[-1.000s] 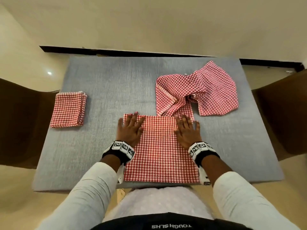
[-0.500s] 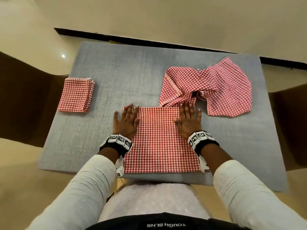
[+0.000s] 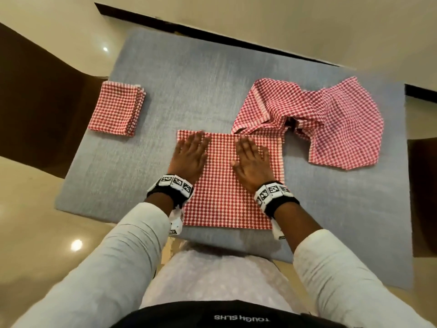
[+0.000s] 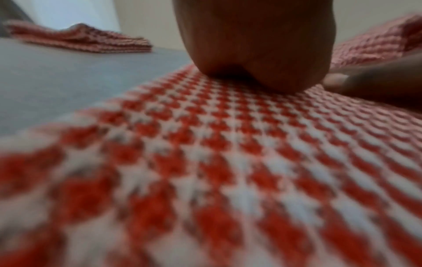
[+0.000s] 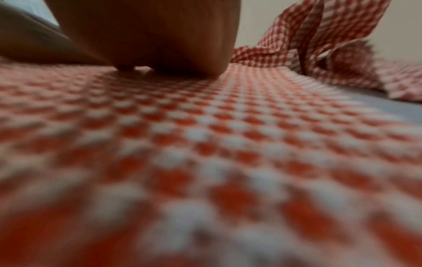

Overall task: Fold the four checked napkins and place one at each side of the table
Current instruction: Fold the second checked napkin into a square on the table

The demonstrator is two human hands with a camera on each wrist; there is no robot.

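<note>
A red-and-white checked napkin (image 3: 227, 185) lies flat on the grey table (image 3: 189, 91) at the near edge. My left hand (image 3: 190, 155) presses flat on its far left part, and my right hand (image 3: 251, 159) presses flat near its far middle. A small folded napkin (image 3: 115, 110) sits at the table's left side. A crumpled heap of checked napkins (image 3: 326, 119) lies at the far right, touching the flat napkin's far right corner. In the left wrist view the palm (image 4: 255, 45) rests on the checked cloth (image 4: 205, 162). The right wrist view shows the palm (image 5: 155, 36) on the cloth (image 5: 205, 144).
Dark brown chair backs stand at the left (image 3: 35, 102) and right (image 3: 423, 185) of the table. Bare grey table surface lies between the folded napkin and the heap. A dark skirting strip (image 3: 212, 31) runs behind the table along the cream floor.
My right hand has slid leftward over the flat napkin toward its middle. The left hand stays at the far left part, its fingers blurred with motion. The head view has tilted.
</note>
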